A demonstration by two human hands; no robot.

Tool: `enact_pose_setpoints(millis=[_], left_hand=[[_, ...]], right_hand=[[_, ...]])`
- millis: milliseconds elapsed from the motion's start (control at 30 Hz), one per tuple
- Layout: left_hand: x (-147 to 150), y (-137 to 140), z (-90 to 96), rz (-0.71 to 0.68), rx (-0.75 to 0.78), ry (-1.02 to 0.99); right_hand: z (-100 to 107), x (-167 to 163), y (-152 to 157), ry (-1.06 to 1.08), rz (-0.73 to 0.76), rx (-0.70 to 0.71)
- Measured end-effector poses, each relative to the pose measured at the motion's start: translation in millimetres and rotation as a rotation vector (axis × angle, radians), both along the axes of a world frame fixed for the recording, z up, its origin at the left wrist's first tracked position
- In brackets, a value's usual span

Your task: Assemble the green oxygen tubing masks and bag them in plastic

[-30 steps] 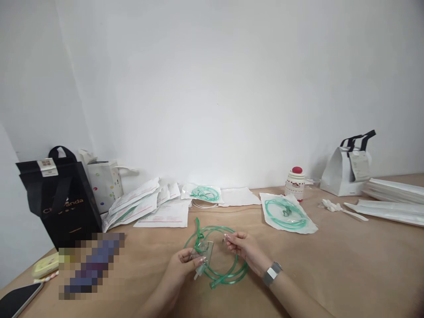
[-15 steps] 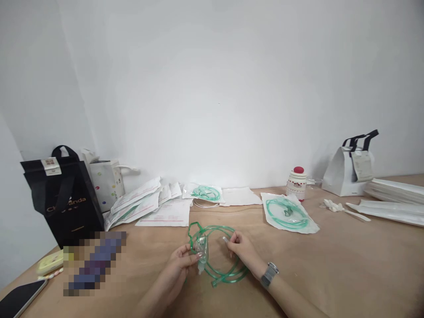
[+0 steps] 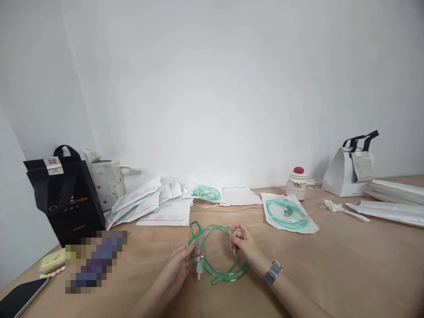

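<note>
My left hand (image 3: 180, 263) is closed on a clear oxygen mask (image 3: 199, 247), whose pale connector points down toward me. A green elastic strap (image 3: 195, 228) loops up from the mask's far side. Beside it, a coil of green tubing (image 3: 228, 279) lies on the table, with one tube end near its front. Over the coil's right side, my right hand (image 3: 241, 238) pinches a small clear plastic piece (image 3: 231, 234), mostly hidden by the fingers. A watch (image 3: 273, 271) is on my right wrist.
Sealed packs of green tubing (image 3: 288, 214) and several white pouches (image 3: 149, 203) lie toward the wall. A black bag (image 3: 68, 198) stands left, beside a phone (image 3: 21, 298). Farther right are a red-topped jar (image 3: 296, 183), a white bag (image 3: 341, 174) and stacked white packs (image 3: 397, 194).
My left hand has turned the mask so that its connector points more directly down toward me. My right hand has shifted slightly up and right, its fingers now covering more of the small clear piece.
</note>
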State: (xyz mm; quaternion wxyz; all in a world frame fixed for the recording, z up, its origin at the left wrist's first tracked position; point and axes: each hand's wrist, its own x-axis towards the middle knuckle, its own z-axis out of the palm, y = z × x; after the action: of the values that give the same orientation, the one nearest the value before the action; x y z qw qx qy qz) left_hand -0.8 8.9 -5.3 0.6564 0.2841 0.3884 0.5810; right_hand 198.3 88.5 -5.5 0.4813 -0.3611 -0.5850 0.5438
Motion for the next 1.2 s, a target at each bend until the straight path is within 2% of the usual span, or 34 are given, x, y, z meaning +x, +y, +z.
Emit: enact_pose_setpoints(millis=[267,400,700,867,1200], left_hand=[[-1,1,-0.4,-0.018,0.035,0.001],[0,1,0.0,-0.02,0.038,0.011],[0,1,-1.1,0.022,0.035,0.057],[6,1,-2.4,0.053,0.091,0.132],[12,-2,-4.0,0.067,0.163,0.274]], right_hand=[[2,-8,-13,-0.014,0.156,-0.042],[-2,-13,-19,-0.011,0.182,-0.057],[0,-17,-27,-0.05,0.374,-0.105],[0,-24,-36,-0.054,0.462,-0.123],[-5,-32,-37,-0.085,0.419,-0.123]])
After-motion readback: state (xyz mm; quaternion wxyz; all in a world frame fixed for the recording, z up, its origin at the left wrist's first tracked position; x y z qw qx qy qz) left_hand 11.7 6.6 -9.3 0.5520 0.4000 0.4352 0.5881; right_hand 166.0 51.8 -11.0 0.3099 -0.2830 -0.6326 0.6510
